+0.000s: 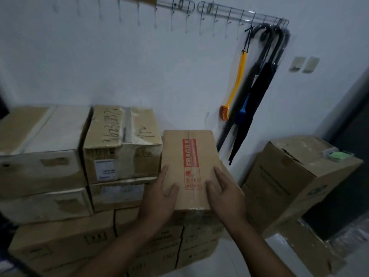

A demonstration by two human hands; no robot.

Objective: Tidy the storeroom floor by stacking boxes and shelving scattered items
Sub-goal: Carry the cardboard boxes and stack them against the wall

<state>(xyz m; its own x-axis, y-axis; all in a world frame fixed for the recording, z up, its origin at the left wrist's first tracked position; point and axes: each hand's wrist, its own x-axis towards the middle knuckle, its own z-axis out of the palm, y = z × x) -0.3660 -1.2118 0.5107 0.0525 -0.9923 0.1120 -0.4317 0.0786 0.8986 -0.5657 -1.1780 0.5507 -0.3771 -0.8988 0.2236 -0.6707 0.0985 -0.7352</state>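
- L hand: fingers straight and together along the left edge of the small brown cardboard box w/ red FRAGILE sticker, thumb flat on the lid.
- R hand: fingers straight, slightly spread, flat on the lid's right side, thumb held apart. No pinch; prob. both palms just steady and square it up.
- That box sits on the low stack of brown cartons, its left side against the taped carton w/ handwritten numbers. Likely kept on top since it's fragile.
- Stacking step looks nearly done.
- Right, apart from the stack: big brown carton, tilted, w/ a small green item on it, too blurred to ID. Prob. yet to be tidied.
- Far wall: black folded umbrellas and a yellow long-handled brush hang from the metal hook rail, which keeps them off the floor.
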